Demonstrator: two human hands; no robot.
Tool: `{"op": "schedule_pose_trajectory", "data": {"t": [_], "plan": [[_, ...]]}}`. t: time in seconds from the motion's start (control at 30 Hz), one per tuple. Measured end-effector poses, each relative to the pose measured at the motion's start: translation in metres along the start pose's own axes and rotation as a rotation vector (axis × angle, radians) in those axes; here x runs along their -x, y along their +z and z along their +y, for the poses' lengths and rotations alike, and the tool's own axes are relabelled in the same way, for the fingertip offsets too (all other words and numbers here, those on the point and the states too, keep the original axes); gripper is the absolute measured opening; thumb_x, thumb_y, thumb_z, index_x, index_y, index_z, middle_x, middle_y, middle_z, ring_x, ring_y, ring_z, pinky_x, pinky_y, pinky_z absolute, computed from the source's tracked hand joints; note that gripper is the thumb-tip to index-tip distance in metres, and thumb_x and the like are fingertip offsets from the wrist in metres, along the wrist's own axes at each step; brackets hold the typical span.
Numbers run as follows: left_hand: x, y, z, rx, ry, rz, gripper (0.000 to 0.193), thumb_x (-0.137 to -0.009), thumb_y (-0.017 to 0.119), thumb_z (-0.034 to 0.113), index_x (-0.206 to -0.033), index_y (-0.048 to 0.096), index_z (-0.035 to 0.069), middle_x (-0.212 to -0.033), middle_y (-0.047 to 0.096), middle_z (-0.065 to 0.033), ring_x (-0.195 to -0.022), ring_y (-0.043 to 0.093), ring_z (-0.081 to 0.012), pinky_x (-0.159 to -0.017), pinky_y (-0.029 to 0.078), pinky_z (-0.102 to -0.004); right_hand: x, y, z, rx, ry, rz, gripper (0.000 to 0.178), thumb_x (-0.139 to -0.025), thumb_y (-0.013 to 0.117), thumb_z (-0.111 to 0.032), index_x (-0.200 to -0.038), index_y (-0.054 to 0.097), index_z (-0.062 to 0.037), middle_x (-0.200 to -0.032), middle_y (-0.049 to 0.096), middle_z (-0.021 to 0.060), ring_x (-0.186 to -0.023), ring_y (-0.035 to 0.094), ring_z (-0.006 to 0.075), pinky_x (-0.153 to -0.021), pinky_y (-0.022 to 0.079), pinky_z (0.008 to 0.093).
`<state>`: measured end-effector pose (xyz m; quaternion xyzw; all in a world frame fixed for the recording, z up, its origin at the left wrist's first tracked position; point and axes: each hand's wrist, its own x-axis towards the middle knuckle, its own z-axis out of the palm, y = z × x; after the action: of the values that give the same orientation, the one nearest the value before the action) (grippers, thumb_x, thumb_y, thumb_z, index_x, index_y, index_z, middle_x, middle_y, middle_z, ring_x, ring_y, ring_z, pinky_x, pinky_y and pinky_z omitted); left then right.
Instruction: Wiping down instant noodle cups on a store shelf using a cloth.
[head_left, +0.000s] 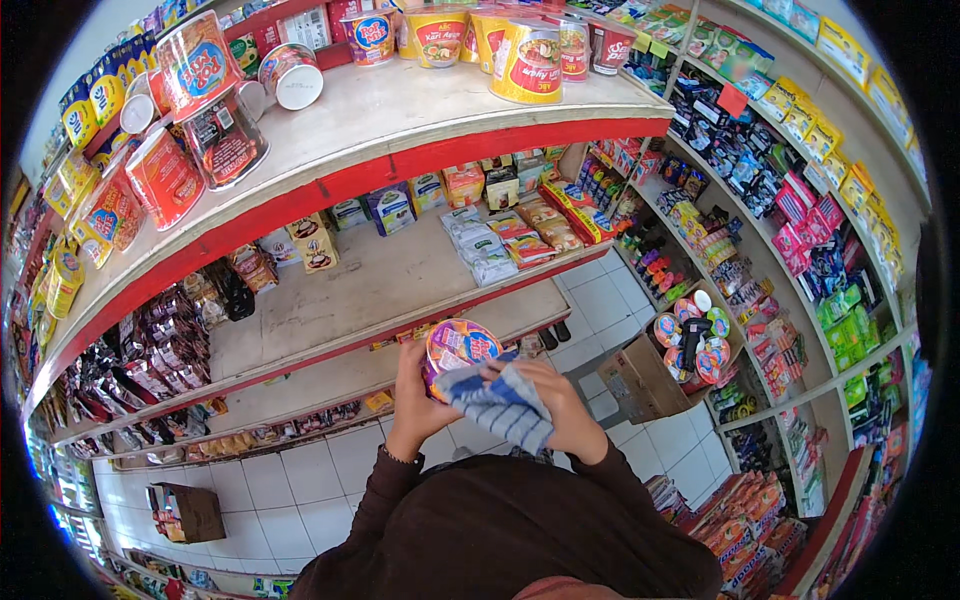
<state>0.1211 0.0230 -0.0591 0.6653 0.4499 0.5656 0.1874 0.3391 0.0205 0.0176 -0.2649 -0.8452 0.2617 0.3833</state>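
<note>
In front of my body, my left hand (411, 392) grips a purple and orange instant noodle cup (462, 344) round its side, with the printed lid tilted up toward me. My right hand (562, 402) is closed on a blue and white striped cloth (500, 405). The cloth lies against the lower right side of the cup and hides part of it. Both hands are over the gap between my body and the shelves.
A red-edged top shelf (380, 110) bears several noodle cups, some tipped over. Below it, a lower shelf (330, 300) holds packets and boxes. An open carton (645, 380) of cups stands at right, another carton (187, 513) on the tiled floor at left. Stocked racks (800, 250) line the right.
</note>
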Motion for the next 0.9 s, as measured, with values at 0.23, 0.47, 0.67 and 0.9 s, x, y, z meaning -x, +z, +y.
{"op": "schedule_pose_trajectory", "data": {"t": [0.23,0.47,0.67,0.9], "plan": [[-0.005,0.005,0.032,0.035,0.029,-0.108,0.089,-0.051,0.09,0.031,-0.123,0.045,0.002,-0.107,0.051,-0.0139,-0.099,0.055,-0.0299,-0.084,0.046,-0.0377,-0.011,0.008,0.014,0.021,0.059,0.113,0.06,-0.065,0.073,-0.018,-0.119,0.057,0.0019,-0.122,0.059,0.0185,-0.116,0.054,0.0363,-0.101,0.037,0.0461],[-0.003,0.003,0.016,0.044,-0.019,-0.032,0.09,-0.052,0.089,0.029,-0.125,0.042,0.003,-0.109,0.053,-0.0147,-0.102,0.055,-0.0318,-0.087,0.046,-0.039,-0.002,0.009,0.015,0.003,0.006,-0.012,0.061,-0.061,0.074,-0.014,-0.117,0.057,0.0031,-0.123,0.057,0.0214,-0.116,0.054,0.0363,-0.102,0.038,0.0448],[-0.001,0.008,0.03,0.07,-0.014,-0.256,0.079,-0.054,0.087,0.034,-0.117,0.05,0.001,-0.105,0.054,-0.0143,-0.101,0.057,-0.0316,-0.087,0.046,-0.0375,-0.01,0.012,0.028,-0.065,0.118,0.071,0.06,-0.059,0.074,-0.011,-0.115,0.058,0.0025,-0.121,0.058,0.0212,-0.115,0.053,0.0372,-0.099,0.04,0.0442],[-0.002,0.001,0.016,0.035,-0.103,-0.094,0.089,-0.054,0.089,0.026,-0.125,0.041,-0.002,-0.11,0.053,-0.0135,-0.103,0.057,-0.024,-0.09,0.046,-0.0358,0.004,0.004,0.015,0.004,0.078,-0.008,0.06,-0.061,0.073,-0.015,-0.116,0.058,0.0021,-0.118,0.06,0.0198,-0.113,0.054,0.0369,-0.099,0.04,0.0448]]}}
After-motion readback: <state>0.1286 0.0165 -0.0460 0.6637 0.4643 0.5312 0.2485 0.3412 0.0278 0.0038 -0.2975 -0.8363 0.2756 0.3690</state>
